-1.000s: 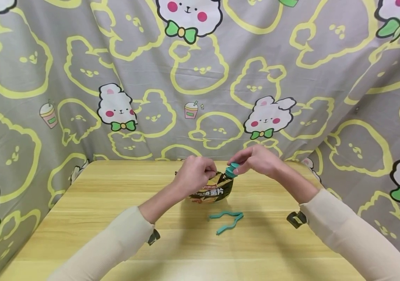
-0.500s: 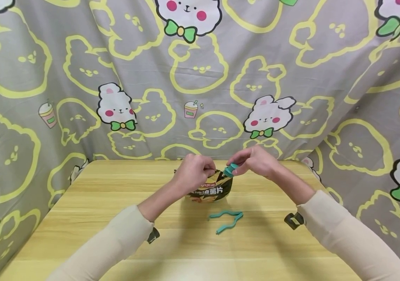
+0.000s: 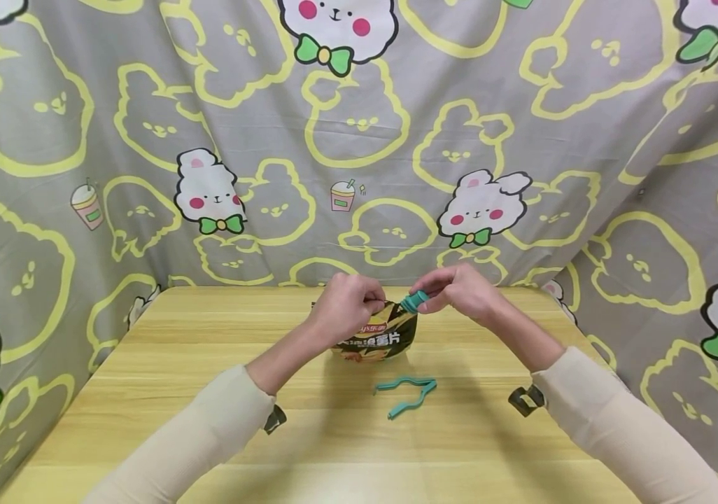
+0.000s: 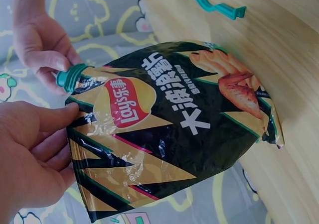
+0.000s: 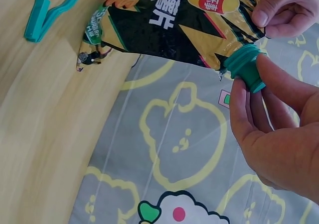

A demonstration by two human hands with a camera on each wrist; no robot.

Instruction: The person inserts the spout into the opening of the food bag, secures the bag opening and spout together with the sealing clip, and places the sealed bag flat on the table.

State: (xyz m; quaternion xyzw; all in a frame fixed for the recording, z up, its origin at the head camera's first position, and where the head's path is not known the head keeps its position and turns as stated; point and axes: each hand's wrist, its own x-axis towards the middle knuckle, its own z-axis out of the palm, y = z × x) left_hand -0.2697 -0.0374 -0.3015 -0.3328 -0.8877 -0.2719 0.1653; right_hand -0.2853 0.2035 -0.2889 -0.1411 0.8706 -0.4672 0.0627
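A black and gold bag of potato chips [image 4: 169, 109] stands on the table near its far edge, its printed face toward me in the head view. My left hand [image 3: 348, 304] pinches the bag's top edge between thumb and fingers, as the left wrist view shows. At the bag's top right corner sits a green ribbed spout cap [image 5: 244, 67]. My right hand [image 5: 279, 119] holds that cap between thumb and fingertips, against the bag's corner. In front of the bag lies a separate green bag clip [image 3: 422, 392], its two arms spread apart.
The pale wooden table [image 3: 208, 420] extends all round the bag. A grey curtain [image 3: 258, 140] with yellow cartoon outlines hangs behind the table and along both sides.
Both hands stay at the bag's top edge. The bag's face has tilted up slightly, and the green cap has turned a little in my right fingers.
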